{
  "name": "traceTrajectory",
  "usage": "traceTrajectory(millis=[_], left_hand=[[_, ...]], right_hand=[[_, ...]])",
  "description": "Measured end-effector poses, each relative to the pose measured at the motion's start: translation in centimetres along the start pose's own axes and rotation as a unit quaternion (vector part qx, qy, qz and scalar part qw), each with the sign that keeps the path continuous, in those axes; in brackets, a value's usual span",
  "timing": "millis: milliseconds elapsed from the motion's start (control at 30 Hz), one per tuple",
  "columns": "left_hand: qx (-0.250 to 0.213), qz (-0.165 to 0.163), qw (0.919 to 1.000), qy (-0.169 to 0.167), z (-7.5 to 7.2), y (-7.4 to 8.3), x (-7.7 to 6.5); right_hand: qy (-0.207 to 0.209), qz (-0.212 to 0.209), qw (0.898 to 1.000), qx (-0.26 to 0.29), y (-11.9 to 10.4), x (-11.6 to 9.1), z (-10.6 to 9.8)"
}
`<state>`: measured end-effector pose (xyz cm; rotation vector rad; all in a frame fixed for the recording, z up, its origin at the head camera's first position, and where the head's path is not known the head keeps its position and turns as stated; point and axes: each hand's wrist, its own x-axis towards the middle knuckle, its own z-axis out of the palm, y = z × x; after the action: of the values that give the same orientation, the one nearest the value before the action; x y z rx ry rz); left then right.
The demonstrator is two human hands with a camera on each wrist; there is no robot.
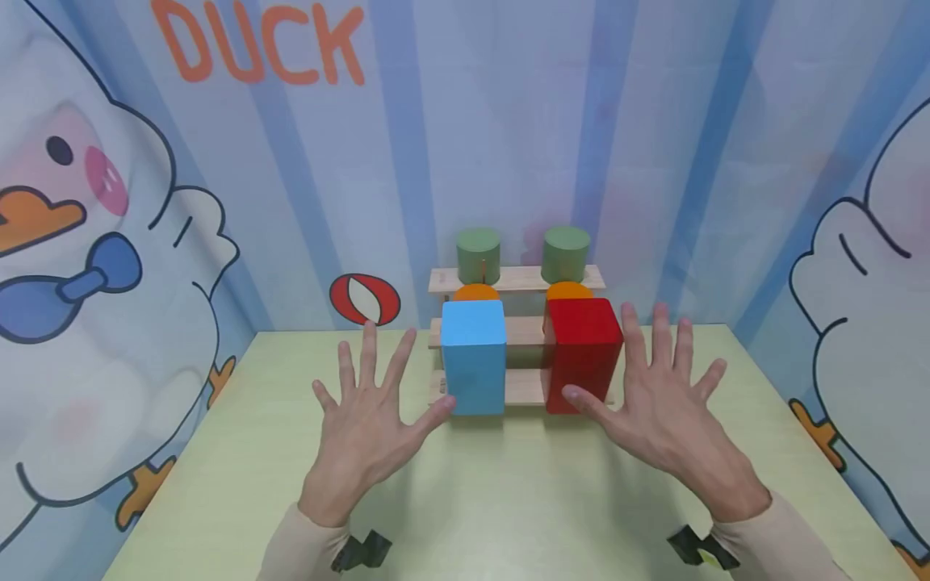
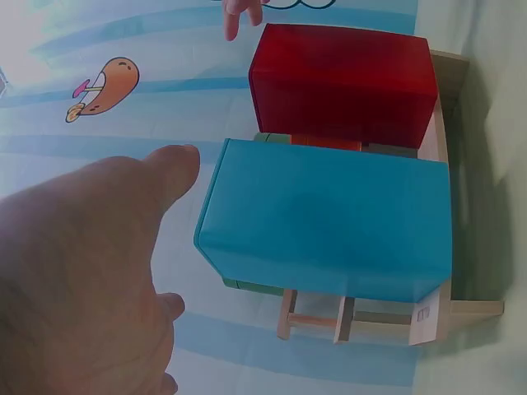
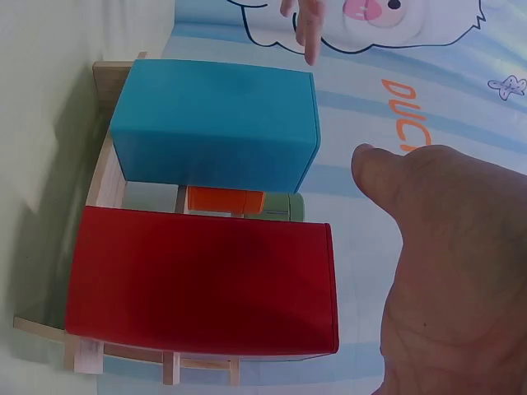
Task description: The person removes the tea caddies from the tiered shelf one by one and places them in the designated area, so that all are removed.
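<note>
"How is the left hand?"
"Spread wide, holding nothing, just beside the blue rectangular block."
"And the right hand?"
"Splayed too, grasping nothing, near the red rectangular block."
"Where are those 2 blocks?"
"Side by side, apart, on the lowest tier of the 3-tier wooden rack on the counter, before 2 orange cylinders and 2 green cylinders."

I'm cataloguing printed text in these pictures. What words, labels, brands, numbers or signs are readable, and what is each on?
"DUCK": in orange, on the striped backdrop.
Small mark low on the wooden rack: too small to read.
No text visible on the blue block or red block.
</note>
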<state>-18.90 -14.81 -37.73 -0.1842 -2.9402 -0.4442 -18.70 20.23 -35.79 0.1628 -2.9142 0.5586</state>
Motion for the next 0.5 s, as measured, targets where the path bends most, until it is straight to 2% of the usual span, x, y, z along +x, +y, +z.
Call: traceTrajectory(millis=[133, 233, 367, 500], left_hand=[[-0.009, -0.007, 0.9999, -0.007, 0.1, -0.4, -0.1], [-0.033, -0.013, 0.9992, -0.017, 0.5, -1.0, -0.2], [-0.081, -0.019, 0.9961, -0.03, 1.3, -2.2, -0.2], [-0.144, -0.023, 0.9882, -0.047, 2.5, -3.6, -0.2]], right_hand=[[-0.003, 0.002, 1.0, 0.002, -0.1, 0.2, -0.2], [-0.003, 0.005, 1.0, 0.003, -0.1, 0.5, -0.4], [-0.005, 0.007, 1.0, 0.012, 0.2, 1.0, -1.0], [-0.017, 0.008, 0.998, 0.062, 0.9, 1.6, -1.9]])
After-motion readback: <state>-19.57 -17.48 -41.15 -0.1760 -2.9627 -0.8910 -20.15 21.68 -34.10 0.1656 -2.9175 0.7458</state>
